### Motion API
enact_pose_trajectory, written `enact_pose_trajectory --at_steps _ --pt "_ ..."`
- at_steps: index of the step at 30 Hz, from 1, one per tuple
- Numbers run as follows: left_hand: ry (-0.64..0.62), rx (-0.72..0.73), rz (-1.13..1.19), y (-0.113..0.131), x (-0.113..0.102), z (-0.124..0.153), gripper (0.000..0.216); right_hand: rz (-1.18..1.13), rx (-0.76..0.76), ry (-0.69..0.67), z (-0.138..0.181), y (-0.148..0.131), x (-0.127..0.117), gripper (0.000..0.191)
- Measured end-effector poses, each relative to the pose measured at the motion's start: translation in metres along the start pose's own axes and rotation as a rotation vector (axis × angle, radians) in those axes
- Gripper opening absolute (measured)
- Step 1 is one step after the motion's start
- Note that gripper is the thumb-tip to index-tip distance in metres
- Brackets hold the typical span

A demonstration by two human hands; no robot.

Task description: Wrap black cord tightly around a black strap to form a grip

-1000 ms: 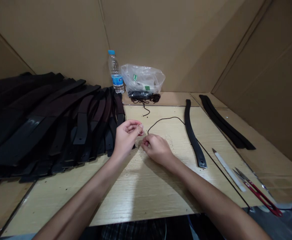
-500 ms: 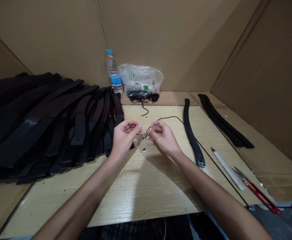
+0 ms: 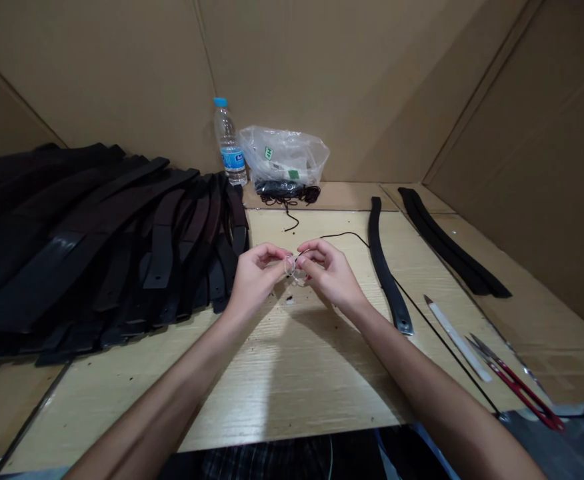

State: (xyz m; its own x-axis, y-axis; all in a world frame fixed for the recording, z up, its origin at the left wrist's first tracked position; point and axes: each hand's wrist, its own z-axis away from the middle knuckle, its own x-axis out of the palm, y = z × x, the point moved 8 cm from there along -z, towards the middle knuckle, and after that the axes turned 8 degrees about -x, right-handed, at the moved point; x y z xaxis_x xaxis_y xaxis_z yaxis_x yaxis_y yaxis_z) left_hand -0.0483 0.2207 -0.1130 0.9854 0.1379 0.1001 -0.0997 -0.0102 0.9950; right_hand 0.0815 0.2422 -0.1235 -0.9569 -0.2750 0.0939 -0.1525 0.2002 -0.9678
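My left hand (image 3: 258, 275) is closed in a pinch on a thin pale thread (image 3: 290, 268), which curls in small loops between the fingertips. Close beside it, almost touching, my right hand (image 3: 331, 272) pinches a black cord (image 3: 346, 234) together with part of the thread. From the right fingers the cord runs back and right to a curved black strap (image 3: 386, 270) lying on the table. The cord's end is hidden among the fingers, and how it meets the thread cannot be made out.
Many overlapping black straps (image 3: 87, 253) are heaped at left. Behind stand a water bottle (image 3: 231, 157) and a plastic bag (image 3: 287, 157) with dark cords (image 3: 285, 197). At right lie more black straps (image 3: 452, 247), a white pencil-like tool (image 3: 457, 337) and red-handled snips (image 3: 519, 383).
My left hand has moved right, so the fingertips of both hands are now nearly together. The thread loops have drawn in between them. The right hand has hardly moved.
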Motion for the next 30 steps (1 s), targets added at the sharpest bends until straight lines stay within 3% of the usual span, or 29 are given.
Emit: enact_pose_trajectory --at_steps 6,13,24,30 --pt "0.067 0.058 -0.132 0.003 -0.002 0.001 0.014 -0.002 0.075 -0.034 0.002 0.003 0.005 0.027" --pt "0.055 0.14 -0.202 0.004 0.0 0.003 0.011 0.022 0.133 -0.016 0.004 0.007 0.004 0.035" --pt "-0.007 -0.123 0.22 -0.01 -0.002 -0.003 0.031 -0.037 0.183 -0.029 0.003 0.01 -0.001 0.025" --pt "-0.024 -0.236 0.38 -0.012 -0.001 -0.001 0.03 -0.029 0.18 -0.07 0.002 0.013 0.002 0.012"
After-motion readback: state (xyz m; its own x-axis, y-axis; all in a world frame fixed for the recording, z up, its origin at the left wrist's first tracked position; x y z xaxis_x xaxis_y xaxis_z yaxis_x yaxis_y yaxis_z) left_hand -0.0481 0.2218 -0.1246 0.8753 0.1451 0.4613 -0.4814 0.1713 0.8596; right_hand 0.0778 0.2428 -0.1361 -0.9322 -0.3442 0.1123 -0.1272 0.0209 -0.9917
